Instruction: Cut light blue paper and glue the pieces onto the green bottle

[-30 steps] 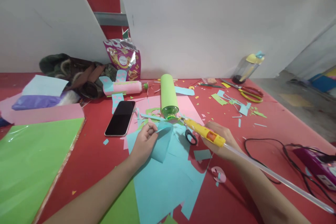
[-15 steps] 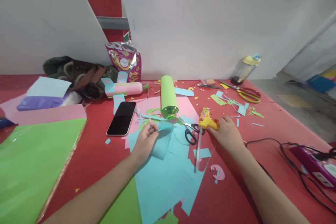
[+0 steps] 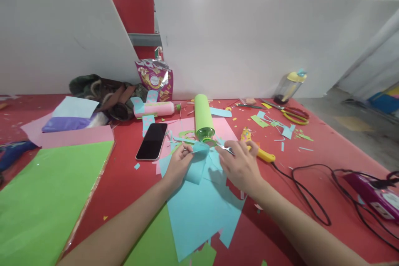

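Note:
My left hand (image 3: 180, 162) is closed in a pinch on a small piece of light blue paper (image 3: 198, 166), held above a larger blue sheet (image 3: 196, 216). My right hand (image 3: 241, 166) is over the scissors (image 3: 225, 148), with its fingers apart and bent downward. Their handles are hidden under that hand, and part of the blades shows to its left. Just right of the fingers lies the yellow glue gun (image 3: 264, 155). A bottle wrapped in green paper (image 3: 203, 112) lies beyond my hands, its clear green neck toward me.
A phone (image 3: 152, 141), a pink-wrapped bottle (image 3: 156, 109) and a green paper pack (image 3: 56, 191) lie to the left. Pliers (image 3: 294, 115) and paper scraps lie at the right. A black cord (image 3: 311, 208) runs toward a purple power strip (image 3: 370, 199). White boards (image 3: 249, 45) stand behind.
My right hand has let go of the glue gun and moved left over the scissors. The glue gun now lies turned, its handle toward the right. My left hand keeps the blue paper.

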{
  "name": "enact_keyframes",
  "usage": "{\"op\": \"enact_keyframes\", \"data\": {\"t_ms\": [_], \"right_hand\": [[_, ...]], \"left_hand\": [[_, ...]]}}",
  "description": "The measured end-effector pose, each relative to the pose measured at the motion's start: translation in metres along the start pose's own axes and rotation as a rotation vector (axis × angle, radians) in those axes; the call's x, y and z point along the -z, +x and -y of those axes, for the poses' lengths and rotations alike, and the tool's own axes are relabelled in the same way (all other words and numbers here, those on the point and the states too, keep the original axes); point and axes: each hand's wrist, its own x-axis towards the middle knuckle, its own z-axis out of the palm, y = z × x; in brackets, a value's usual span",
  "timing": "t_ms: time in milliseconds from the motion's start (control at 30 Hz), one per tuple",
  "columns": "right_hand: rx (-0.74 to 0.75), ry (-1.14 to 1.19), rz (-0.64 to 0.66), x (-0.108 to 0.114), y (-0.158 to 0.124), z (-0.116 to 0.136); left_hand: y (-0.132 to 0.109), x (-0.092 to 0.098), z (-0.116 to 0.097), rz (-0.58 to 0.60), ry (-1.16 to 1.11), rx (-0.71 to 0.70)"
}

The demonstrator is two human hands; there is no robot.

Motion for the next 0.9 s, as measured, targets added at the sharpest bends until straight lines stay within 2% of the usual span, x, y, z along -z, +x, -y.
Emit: {"op": "enact_keyframes", "data": {"t_ms": [100,200,333,533,733,900], "right_hand": [[0.096,0.006,-0.033,-0.006,0.007,0.019],[0.09,-0.033,0.013,-0.013,0.01,0.028],[0.064,-0.023,0.047,-0.018,0.007,0.029],[-0.078,0.019,0.022,-0.017,-0.005,0.03],[-0.065,0.023,0.006,-0.007,-0.012,0.033],[-0.133,0.201,-0.051,-0.003,-0.011,0.034]], "left_hand": [[-0.001,0.0,0.002,0.007,0.002,-0.013],[-0.001,0.001,0.002,0.015,0.012,-0.027],[-0.002,0.001,0.001,0.014,0.029,-0.038],[-0.003,0.001,0.001,0.022,0.058,-0.041],[-0.003,0.005,0.004,0.037,0.064,-0.001],[-0.002,0.006,0.007,-0.02,0.031,-0.003]]}}
